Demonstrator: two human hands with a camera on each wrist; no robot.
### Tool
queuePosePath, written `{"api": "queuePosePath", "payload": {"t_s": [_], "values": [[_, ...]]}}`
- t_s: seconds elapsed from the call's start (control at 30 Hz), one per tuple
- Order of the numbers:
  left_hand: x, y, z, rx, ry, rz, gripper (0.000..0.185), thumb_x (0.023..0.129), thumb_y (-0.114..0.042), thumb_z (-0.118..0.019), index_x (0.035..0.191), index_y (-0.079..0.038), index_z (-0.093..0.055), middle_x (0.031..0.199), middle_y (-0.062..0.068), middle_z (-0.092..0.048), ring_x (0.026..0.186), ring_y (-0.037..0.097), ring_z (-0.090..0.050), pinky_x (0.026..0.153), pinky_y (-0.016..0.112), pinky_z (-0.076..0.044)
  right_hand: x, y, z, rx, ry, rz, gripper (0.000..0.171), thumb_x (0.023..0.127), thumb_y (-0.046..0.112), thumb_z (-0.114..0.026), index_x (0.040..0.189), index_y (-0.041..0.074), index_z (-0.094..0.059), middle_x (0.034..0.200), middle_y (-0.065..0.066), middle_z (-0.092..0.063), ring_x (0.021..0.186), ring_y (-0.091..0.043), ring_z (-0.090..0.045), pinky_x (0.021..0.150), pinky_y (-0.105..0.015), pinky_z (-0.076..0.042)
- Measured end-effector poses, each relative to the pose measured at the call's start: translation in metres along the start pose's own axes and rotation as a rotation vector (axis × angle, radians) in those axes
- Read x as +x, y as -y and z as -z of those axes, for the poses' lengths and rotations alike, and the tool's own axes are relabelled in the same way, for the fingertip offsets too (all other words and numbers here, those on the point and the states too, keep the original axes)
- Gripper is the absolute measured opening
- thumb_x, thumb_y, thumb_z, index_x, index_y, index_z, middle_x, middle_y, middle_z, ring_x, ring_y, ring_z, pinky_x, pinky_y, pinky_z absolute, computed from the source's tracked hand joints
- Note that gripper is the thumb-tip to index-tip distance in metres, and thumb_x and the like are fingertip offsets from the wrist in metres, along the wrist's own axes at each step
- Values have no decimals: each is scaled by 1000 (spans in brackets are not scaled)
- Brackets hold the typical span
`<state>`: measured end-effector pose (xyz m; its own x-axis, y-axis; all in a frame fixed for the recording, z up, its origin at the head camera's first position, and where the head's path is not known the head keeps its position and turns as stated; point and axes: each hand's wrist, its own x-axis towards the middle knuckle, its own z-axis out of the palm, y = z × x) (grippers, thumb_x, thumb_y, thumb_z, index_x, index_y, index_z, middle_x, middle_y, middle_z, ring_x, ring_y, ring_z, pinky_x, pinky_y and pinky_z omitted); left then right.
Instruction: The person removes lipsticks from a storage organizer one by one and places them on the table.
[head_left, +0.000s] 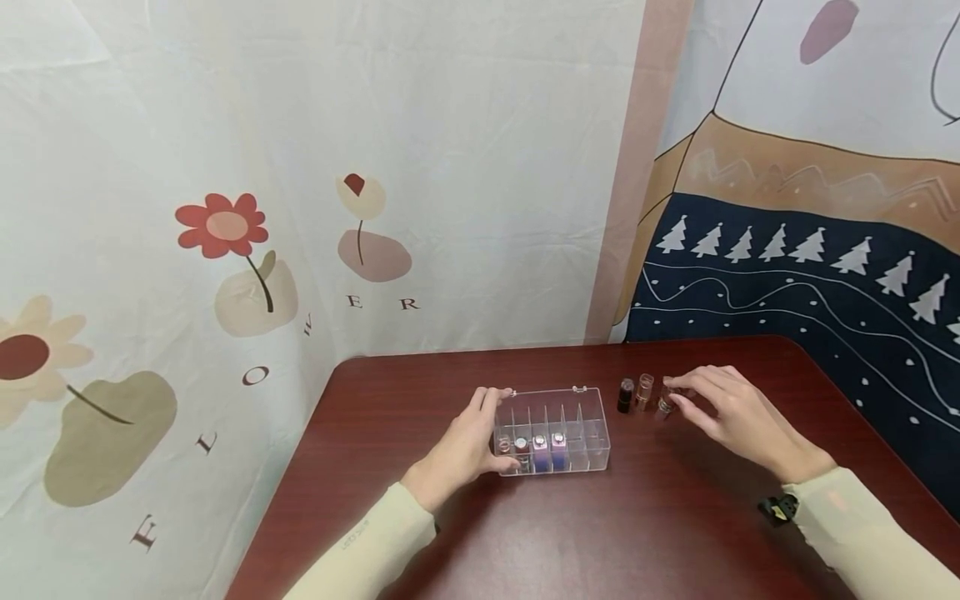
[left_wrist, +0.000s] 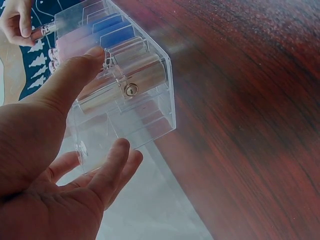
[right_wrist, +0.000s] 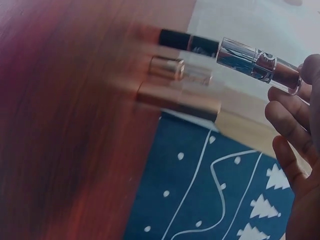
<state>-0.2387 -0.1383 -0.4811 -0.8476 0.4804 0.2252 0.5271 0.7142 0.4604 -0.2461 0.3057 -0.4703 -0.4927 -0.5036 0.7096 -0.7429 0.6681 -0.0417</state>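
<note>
My left hand [head_left: 468, 437] grips the left end of a clear divided box [head_left: 588, 406], thumb at the front and fingers behind. Two pink-to-blue tubes [head_left: 550, 451] and other lipstick tubes [left_wrist: 145, 75] stand in its front compartments. Between the fingertips of my right hand [head_left: 738, 412], a lipstick [right_wrist: 247, 59] with a silver base and clear cap is pinched by the cap end, to the right of the box. Close to it stand a black lipstick tube [head_left: 626, 395], a gold one with a clear cap [head_left: 645, 390] and a rose-gold tube [right_wrist: 180, 101].
Everything stands on a dark red wooden table [head_left: 585, 533]. Printed cloth [head_left: 480, 167] hangs behind its back edge, with a navy tree-patterned part [head_left: 772, 283] along the right side. A dark band [head_left: 778, 508] shows at my right wrist.
</note>
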Motion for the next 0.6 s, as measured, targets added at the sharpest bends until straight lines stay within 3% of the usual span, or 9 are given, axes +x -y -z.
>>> {"api": "queuePosePath", "payload": {"t_s": [0.23, 0.33, 0.43, 0.53, 0.6], "values": [[0, 0, 0, -1, 0, 0, 109, 79, -22, -112, 165, -4, -48, 149, 24, -60, 109, 35, -77, 100, 50, -70, -12, -12, 1, -11, 4, -29, 62, 123, 57, -48, 120, 7, -85, 111, -5, -86, 101, -23, -76, 94, -40, -49], [0, 0, 0, -1, 0, -2, 109, 79, -22, -112, 165, -3, -48, 149, 25, -59, 111, 35, -77, 101, 50, -70, -16, -17, 1, -11, 16, -44, 48, 122, 48, -61, 121, 7, -85, 112, -6, -85, 103, -24, -76, 95, -40, -50], [0, 0, 0, 6, -1, -2, 109, 79, -22, -112, 164, -2, -48, 149, 23, -59, 112, 35, -77, 101, 49, -70, -20, -21, 0, -24, 25, -62, 20, 106, 22, -87, 121, 8, -85, 112, -5, -85, 102, -24, -76, 95, -39, -50], [0, 0, 0, 12, 0, -2, 109, 79, -23, -112, 164, -2, -47, 148, 22, -59, 110, 33, -76, 101, 48, -70, -23, -24, -1, -41, 41, -91, 42, 82, 1, -97, 121, 10, -85, 112, -5, -85, 101, -25, -76, 95, -38, -49], [0, 0, 0, 19, 0, 0, 109, 79, -23, -112, 164, -2, -48, 147, 21, -59, 106, 32, -76, 100, 48, -70, -25, -26, -2, -53, 50, -109, 46, 78, -1, -98, 120, 10, -85, 111, -5, -85, 101, -25, -77, 96, -38, -49]]}}
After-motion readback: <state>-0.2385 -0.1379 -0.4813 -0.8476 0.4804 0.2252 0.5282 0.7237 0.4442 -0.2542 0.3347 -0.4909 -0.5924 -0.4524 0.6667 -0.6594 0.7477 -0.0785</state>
